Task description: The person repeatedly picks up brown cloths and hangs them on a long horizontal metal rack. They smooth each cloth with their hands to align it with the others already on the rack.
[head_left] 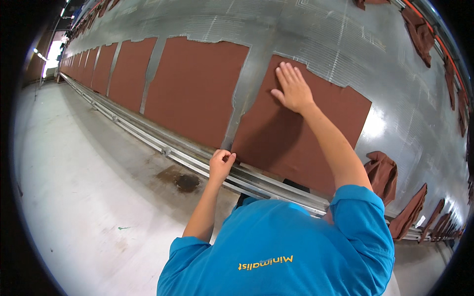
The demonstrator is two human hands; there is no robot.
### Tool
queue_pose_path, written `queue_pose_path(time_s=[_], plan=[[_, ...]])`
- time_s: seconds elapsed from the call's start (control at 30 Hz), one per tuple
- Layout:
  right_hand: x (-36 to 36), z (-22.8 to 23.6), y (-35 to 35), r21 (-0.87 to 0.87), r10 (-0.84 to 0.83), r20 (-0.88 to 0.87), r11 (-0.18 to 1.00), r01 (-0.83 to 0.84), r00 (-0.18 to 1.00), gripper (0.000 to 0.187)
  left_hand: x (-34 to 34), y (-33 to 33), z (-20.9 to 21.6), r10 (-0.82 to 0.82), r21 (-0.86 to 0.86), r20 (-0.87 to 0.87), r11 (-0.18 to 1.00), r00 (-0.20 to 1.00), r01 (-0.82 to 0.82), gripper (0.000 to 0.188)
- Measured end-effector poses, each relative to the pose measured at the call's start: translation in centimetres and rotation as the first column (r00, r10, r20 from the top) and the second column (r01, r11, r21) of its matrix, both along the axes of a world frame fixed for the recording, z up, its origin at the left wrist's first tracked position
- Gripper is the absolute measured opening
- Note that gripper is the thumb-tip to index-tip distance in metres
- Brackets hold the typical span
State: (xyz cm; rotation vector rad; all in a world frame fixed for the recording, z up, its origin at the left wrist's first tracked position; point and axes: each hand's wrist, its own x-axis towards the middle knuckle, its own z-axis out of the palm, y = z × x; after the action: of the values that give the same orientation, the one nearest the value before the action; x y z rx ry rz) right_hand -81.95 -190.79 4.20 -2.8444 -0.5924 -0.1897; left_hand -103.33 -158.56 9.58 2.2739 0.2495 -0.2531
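Note:
A reddish-brown cut fabric panel (281,143) lies flat on the long grey metal table (254,69) in front of me. On its upper part rests my right hand (295,91), palm down with the fingers stretched out. At the panel's near left corner, by the table's edge, my left hand (222,164) is closed, thumb and fingertips pinched together. It appears to grip the corner of that panel. To the left lies a second flat panel (195,93) of the same brown fabric, with a strip of bare metal between the two.
More brown panels (131,74) lie in a row toward the far left. A metal rail (168,152) runs along the table's near edge. Bunched brown pieces (382,177) hang at the right, others (418,37) along the far edge. A dark stain (187,183) marks the pale floor.

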Motion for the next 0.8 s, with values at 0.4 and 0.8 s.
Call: queue_pose_path(time_s=[0.4,0.8], plan=[[-14.1,-0.5,4.7,0.258,0.359,-0.137,0.913,-0.317,0.923,0.081,4.6,-1.6,-2.2,0.092,-0.107,-0.180,0.988,0.979,-0.112,0.031],[-6.4,0.4,-13.5,-0.007,-0.311,-0.034,0.950,0.311,0.950,0.077,12.6,-5.1,-1.5,-0.036,-0.014,-0.066,0.999,0.997,0.035,0.026]])
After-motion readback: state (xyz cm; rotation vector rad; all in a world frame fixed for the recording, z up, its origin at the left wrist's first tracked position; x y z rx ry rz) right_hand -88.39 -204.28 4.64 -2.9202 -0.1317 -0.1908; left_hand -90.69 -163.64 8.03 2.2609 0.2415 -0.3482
